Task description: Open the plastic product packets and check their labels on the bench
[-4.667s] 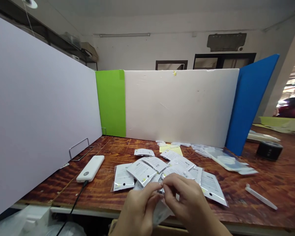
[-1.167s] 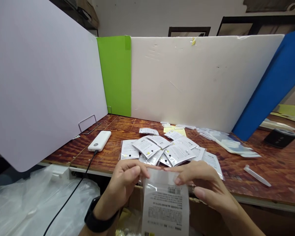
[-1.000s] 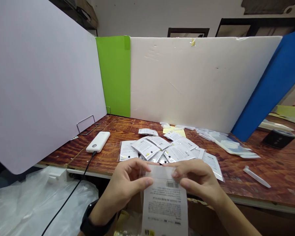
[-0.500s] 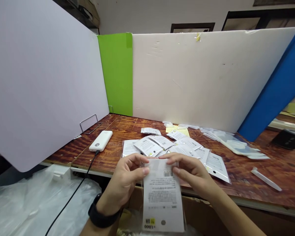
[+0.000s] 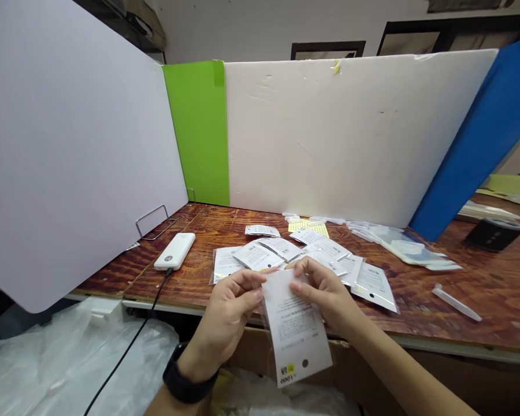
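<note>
A white printed card with a clear plastic sleeve along its left side hangs tilted in front of me, over the table's front edge. Its small print appears upside down, with a yellow mark, a dark round hole and "1000" near the lower end. My left hand pinches the upper left corner between thumb and fingers. Closed on the card's upper right part is my right hand, its thumb lying across the face. Just beyond the hands, several packed cards lie in an overlapping pile on the wooden table.
Behind the pile are a yellow dotted sticker sheet and clear bags. A white power bank with a black cable is at left, a white plastic strip at right. White boards enclose the table; plastic bags hang lower left.
The card has tilted, its lower end swinging right and up. My right hand has shifted farther over its face, and the clear sleeve now shows at the left side. The view has turned slightly right.
</note>
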Motion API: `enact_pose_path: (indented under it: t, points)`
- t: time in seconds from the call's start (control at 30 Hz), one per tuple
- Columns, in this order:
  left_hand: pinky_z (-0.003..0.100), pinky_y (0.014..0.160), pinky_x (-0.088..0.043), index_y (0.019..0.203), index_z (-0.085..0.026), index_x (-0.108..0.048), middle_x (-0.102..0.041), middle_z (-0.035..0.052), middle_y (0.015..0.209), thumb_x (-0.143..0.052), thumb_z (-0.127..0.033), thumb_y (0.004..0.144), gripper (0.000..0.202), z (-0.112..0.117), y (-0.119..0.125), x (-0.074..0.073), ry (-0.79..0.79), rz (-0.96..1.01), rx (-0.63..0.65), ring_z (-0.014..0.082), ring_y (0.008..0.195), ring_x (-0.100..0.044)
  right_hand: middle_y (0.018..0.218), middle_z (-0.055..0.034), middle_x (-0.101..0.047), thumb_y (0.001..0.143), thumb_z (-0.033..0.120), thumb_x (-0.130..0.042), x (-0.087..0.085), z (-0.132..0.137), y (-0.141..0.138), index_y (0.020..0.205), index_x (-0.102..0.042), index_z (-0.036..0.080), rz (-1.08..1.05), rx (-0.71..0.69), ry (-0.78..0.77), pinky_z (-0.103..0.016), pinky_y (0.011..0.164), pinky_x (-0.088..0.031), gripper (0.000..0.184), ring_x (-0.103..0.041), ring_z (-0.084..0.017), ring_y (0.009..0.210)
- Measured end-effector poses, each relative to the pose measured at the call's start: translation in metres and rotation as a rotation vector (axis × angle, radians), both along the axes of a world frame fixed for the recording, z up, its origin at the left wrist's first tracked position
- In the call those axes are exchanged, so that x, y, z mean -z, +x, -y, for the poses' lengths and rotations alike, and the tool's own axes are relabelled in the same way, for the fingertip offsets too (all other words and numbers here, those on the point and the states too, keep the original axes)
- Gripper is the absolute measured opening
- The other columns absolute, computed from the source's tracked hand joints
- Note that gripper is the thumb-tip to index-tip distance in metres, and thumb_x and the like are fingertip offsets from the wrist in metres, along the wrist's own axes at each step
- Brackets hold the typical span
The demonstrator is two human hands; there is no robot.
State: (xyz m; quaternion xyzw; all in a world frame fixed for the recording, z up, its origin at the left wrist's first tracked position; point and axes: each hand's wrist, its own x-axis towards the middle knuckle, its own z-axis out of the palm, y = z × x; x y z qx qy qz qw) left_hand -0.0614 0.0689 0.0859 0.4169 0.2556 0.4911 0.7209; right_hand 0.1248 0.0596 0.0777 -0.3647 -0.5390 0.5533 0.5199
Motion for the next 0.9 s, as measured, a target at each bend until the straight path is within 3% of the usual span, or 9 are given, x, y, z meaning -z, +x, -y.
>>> enact_pose_path:
  t: [0.13,0.27,0.4,0.47,0.53,0.6,0.7,0.8,0.9]
  points:
    - [0.023,0.060,-0.053,0.069,-0.015,-0.065,-0.074,0.0056,0.085,-0.078,-0.012,0.061,0.016,-0.004,-0.001,0.001,-0.135,0.061,-0.044,0.0163,0.069,-0.068,0.075,0.0005,-0.065,0.072,0.031,-0.075,-0.004,-0.002,0.010,0.086,-0.059,0.020,-0.156,-0.204,-0.200,-0.023,0.057,-0.047,0.024,-0.063,-0.013,0.066]
    - [0.026,0.066,-0.056,0.066,-0.014,-0.063,-0.074,0.0090,0.092,-0.070,-0.004,0.066,0.012,-0.009,-0.003,0.002,-0.179,0.125,-0.144,0.0196,0.078,-0.070,0.081,-0.0015,-0.070,0.073,0.028,-0.075,0.000,-0.005,0.014,0.089,-0.068,0.021,-0.130,-0.231,-0.086,-0.027,0.063,-0.053,0.019,-0.067,-0.016,0.072]
    - [0.026,0.087,-0.052,0.067,-0.013,-0.062,-0.072,0.0104,0.099,-0.055,0.009,0.071,0.023,-0.015,-0.005,0.002,-0.190,0.147,-0.499,0.0179,0.099,-0.067,0.100,-0.0048,-0.074,0.079,0.021,-0.067,0.002,-0.003,0.014,0.087,-0.072,0.024,0.053,0.212,0.318,-0.032,0.071,-0.057,0.011,-0.069,-0.023,0.094]
    - [0.030,0.092,-0.050,0.074,-0.014,-0.063,-0.071,0.0112,0.103,-0.052,0.005,0.077,0.021,-0.016,-0.006,0.001,-0.239,0.161,-0.537,0.0190,0.105,-0.065,0.118,-0.0054,-0.068,0.082,0.010,-0.058,0.001,0.001,0.011,0.094,-0.072,0.028,0.205,0.440,0.624,-0.037,0.084,-0.056,0.025,-0.063,-0.025,0.110]
    - [0.038,0.093,-0.051,0.085,-0.013,-0.065,-0.070,0.0142,0.105,-0.052,-0.011,0.085,0.013,-0.015,-0.006,0.000,-0.322,0.186,-0.369,0.0238,0.105,-0.064,0.128,-0.0056,-0.061,0.081,-0.001,-0.050,0.000,0.007,0.006,0.101,-0.071,0.028,0.408,0.401,0.894,-0.042,0.096,-0.050,0.041,-0.055,-0.025,0.121]
    - [0.043,0.092,-0.051,0.099,-0.010,-0.065,-0.071,0.0159,0.103,-0.052,-0.022,0.088,0.021,-0.013,-0.006,-0.001,-0.376,0.183,-0.160,0.0278,0.103,-0.065,0.128,-0.0051,-0.061,0.075,-0.006,-0.046,0.000,0.010,-0.001,0.100,-0.071,0.026,0.613,0.121,1.015,-0.046,0.106,-0.040,0.048,-0.050,-0.025,0.126]
    - [0.041,0.089,-0.053,0.118,-0.008,-0.058,-0.074,0.0137,0.094,-0.058,-0.008,0.081,0.037,-0.011,-0.007,-0.002,-0.359,0.107,-0.113,0.0281,0.095,-0.069,0.127,-0.0052,-0.062,0.071,-0.005,-0.043,0.004,0.006,-0.007,0.088,-0.072,0.023,0.711,-0.113,0.899,-0.051,0.110,-0.032,0.044,-0.049,-0.024,0.126]
    - [0.037,0.083,-0.056,0.127,-0.009,-0.051,-0.076,0.0108,0.089,-0.055,0.001,0.079,0.050,-0.013,-0.008,-0.001,-0.329,0.078,-0.257,0.0254,0.087,-0.071,0.130,-0.0097,-0.059,0.070,-0.004,-0.039,0.012,-0.006,-0.007,0.082,-0.070,0.021,0.675,0.081,0.686,-0.049,0.103,-0.041,0.042,-0.052,-0.024,0.124]
    - [0.034,0.078,-0.059,0.131,-0.011,-0.048,-0.076,0.0100,0.093,-0.052,0.001,0.080,0.052,-0.016,-0.007,-0.001,-0.289,0.106,-0.361,0.0230,0.082,-0.072,0.138,-0.0151,-0.051,0.068,-0.005,-0.040,0.023,-0.021,-0.007,0.080,-0.069,0.018,0.958,0.172,0.609,-0.050,0.104,-0.039,0.039,-0.044,-0.026,0.130]
